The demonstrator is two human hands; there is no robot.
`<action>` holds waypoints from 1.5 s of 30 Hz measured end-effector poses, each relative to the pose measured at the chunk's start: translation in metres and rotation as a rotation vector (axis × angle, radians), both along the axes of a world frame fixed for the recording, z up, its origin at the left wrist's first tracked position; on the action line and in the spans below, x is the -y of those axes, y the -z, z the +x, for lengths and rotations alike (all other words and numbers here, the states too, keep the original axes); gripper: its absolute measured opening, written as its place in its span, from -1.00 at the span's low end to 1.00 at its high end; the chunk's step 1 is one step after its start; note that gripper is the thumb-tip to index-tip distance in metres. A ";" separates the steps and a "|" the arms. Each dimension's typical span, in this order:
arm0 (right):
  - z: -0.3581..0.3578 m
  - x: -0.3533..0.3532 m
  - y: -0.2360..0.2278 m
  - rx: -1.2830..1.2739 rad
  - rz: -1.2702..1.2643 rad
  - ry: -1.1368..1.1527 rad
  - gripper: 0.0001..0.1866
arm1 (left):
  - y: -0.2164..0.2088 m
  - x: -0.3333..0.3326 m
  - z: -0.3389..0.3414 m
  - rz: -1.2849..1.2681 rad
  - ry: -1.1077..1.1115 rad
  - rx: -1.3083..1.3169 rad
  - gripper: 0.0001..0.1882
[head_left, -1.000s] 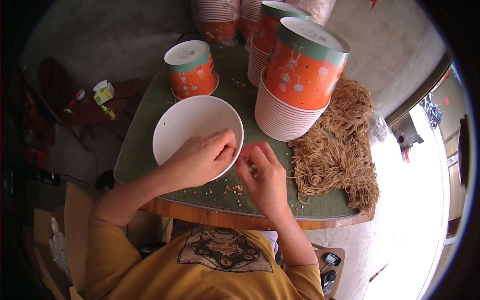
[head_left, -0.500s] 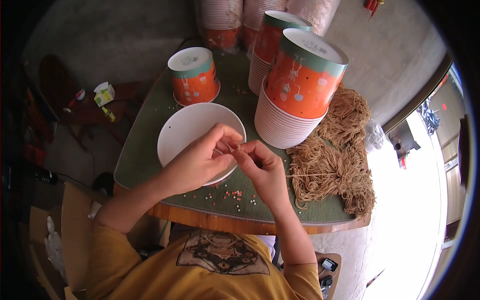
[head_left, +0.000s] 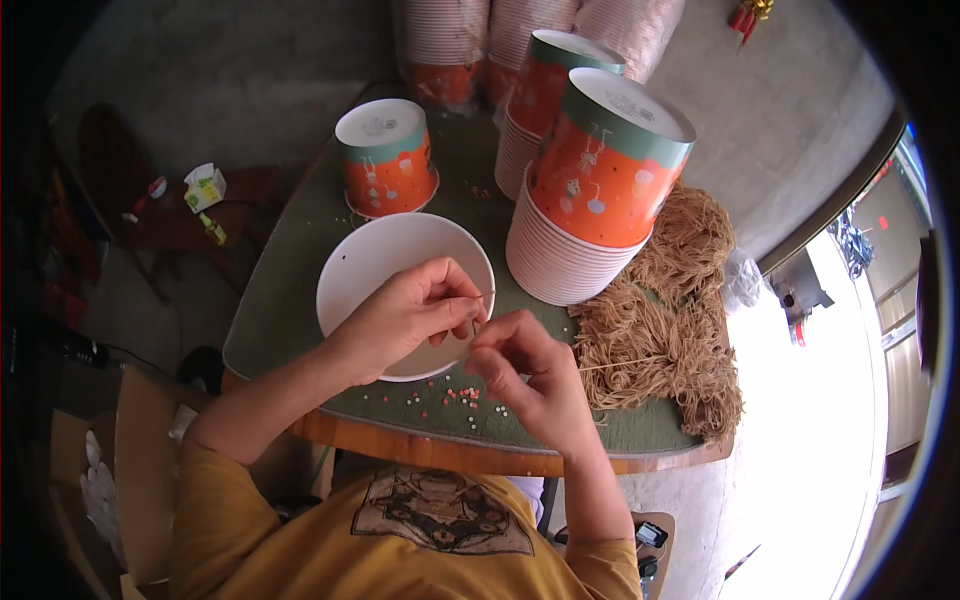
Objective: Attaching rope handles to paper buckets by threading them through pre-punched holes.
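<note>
In front of me a white-lined paper bucket (head_left: 352, 290) lies with its mouth toward me and a small dark hole in its wall. My left hand (head_left: 410, 308) is over its right side, thumb and forefinger pinching a thin tan cord (head_left: 486, 296) whose tip sticks out. Just right of the rim is my right hand (head_left: 528, 378), its thumb and fingertips drawn together; whatever they hold is too small to see. A light strand runs from beside this hand across tan cord hanks (head_left: 650, 335). Below the bucket lie small orange and white round bits (head_left: 462, 397).
An orange and green bucket (head_left: 388, 160) stands upside down at the back left. Tall nested bucket stacks (head_left: 600, 170) rise behind my right hand. Wrapped stacks (head_left: 445, 50) stand by the wall. An open cardboard box (head_left: 150, 470) sits low at the left, beyond the table edge (head_left: 420, 452).
My hands have come apart: the right has dropped down and away from the left's fingertips. The left stays over the bucket, still pinching the cord.
</note>
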State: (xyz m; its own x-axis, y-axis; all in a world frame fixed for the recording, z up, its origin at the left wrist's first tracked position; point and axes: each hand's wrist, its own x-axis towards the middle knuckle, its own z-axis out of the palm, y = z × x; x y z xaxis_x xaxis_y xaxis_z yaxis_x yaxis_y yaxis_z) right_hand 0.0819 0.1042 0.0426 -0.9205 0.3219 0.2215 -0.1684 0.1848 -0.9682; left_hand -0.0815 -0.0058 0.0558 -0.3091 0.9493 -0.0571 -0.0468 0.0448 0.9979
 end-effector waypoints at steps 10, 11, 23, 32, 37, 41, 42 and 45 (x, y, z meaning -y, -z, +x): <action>-0.030 -0.041 -0.014 -0.036 -0.360 -0.010 -0.84 | 0.002 -0.007 0.004 0.026 0.094 -0.004 -0.89; -0.028 -0.043 -0.010 -0.017 -0.383 0.027 -0.84 | -0.001 -0.007 0.006 -0.005 0.093 -0.002 -0.88; -0.013 -0.017 0.009 -0.134 0.283 0.333 -0.90 | -0.006 -0.008 0.004 -0.087 0.106 -0.074 -0.86; -0.013 0.011 0.022 -0.260 0.586 0.462 -0.80 | -0.005 -0.009 0.003 -0.155 0.088 0.276 -0.88; -0.005 0.003 0.020 -0.228 0.367 0.345 -0.84 | -0.007 -0.007 0.001 -0.134 0.070 0.289 -0.88; 0.006 -0.010 0.017 -0.100 -0.353 0.270 -0.81 | -0.009 -0.006 0.002 -0.064 0.111 0.063 -0.88; 0.003 -0.010 0.016 -0.129 -0.356 0.302 -0.81 | -0.009 -0.005 0.004 -0.031 0.109 -0.084 -0.87; 0.001 -0.009 0.013 -0.043 -0.147 0.280 -0.86 | -0.012 -0.002 0.011 0.006 0.075 -0.227 -0.85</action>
State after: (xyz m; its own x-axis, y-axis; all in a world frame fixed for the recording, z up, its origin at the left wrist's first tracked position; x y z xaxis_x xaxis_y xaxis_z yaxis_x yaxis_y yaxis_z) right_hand 0.0829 0.1136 0.0300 -0.7823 0.5928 0.1910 -0.1723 0.0887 -0.9810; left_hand -0.0701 -0.0041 0.0675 -0.2423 0.9701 0.0120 0.1820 0.0333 0.9827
